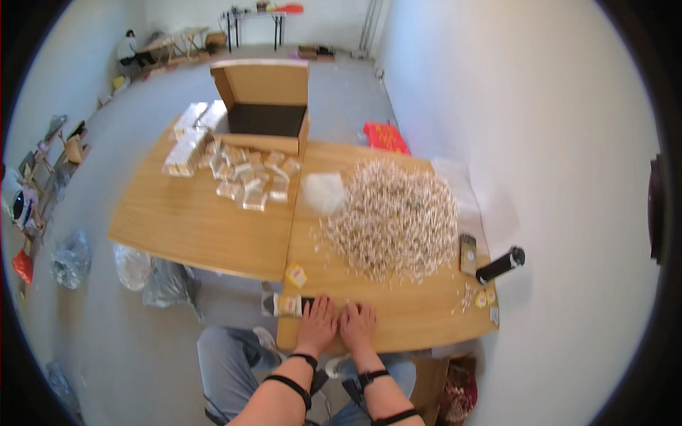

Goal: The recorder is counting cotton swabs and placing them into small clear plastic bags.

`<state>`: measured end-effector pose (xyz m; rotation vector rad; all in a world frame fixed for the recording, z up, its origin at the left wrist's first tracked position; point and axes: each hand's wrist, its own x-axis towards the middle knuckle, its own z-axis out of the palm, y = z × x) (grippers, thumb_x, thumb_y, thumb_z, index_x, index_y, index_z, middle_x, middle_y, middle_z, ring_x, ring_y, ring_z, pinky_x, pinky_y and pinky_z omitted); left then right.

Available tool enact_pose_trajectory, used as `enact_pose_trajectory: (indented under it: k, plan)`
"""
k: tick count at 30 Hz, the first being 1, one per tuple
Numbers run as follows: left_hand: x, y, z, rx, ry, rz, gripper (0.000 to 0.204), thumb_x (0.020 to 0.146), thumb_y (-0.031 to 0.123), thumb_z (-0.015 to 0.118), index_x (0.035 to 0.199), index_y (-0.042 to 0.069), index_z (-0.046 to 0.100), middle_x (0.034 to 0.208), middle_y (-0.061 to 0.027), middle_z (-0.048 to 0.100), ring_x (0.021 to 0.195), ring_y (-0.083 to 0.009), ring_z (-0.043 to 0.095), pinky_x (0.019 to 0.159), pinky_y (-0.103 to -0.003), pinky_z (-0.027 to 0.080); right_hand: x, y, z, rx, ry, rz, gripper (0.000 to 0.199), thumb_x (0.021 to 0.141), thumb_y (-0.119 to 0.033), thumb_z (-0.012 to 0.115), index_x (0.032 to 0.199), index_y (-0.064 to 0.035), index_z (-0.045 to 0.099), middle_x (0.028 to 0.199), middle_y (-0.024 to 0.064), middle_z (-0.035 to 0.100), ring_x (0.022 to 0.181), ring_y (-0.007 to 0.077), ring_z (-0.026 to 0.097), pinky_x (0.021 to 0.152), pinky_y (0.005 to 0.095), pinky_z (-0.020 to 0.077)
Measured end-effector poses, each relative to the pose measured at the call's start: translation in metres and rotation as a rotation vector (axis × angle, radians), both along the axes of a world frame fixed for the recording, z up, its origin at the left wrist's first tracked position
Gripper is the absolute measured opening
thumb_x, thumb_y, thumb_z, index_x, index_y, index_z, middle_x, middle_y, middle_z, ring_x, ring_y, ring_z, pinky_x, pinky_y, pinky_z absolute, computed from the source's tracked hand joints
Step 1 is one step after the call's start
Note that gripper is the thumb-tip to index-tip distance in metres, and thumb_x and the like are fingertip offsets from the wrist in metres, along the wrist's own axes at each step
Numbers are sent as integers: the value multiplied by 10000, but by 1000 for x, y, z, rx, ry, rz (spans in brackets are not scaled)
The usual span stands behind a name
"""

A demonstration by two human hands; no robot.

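My left hand lies palm down near the table's front edge, fingers stretched forward. Its fingertips are beside a small white-and-yellow packet and a dark flat object, partly hidden by the hand. My right hand rests just to its right, also flat, with nothing visibly held. Ahead of both hands spreads a large heap of small, pale, stick-like pieces, too small to name surely. A whitish translucent sheet or bag touches the heap's left side. Another yellow-and-white packet sits beyond the left hand.
Several small clear boxes lie loose on the wooden table, near stacked ones. Behind them stands an open cardboard box. A phone and black bottle are at the right edge. A person sits far left.
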<state>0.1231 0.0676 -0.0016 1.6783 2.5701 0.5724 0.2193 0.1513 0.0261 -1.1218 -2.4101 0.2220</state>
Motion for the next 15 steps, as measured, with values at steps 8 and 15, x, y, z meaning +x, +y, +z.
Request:
enact_pose_trajectory:
  k: [8,15]
  plan:
    - [3,-5,-6,-5,16,13,561,931,336,488,1399,32,435,1493,-149,372,1410,-276,300,1146,-489,221,8,24,0,36,119,387,180,821,-110,604,985,-65,661,1090,95,647,1033,305,584,877,425,456]
    - [-1,-1,-6,48,2,23,537,937,337,470,1382,37,445,1466,-153,403,1391,-278,332,1133,-502,246,2,48,10,83,106,358,197,823,-91,596,1002,-36,656,1097,117,646,988,318,603,869,423,489]
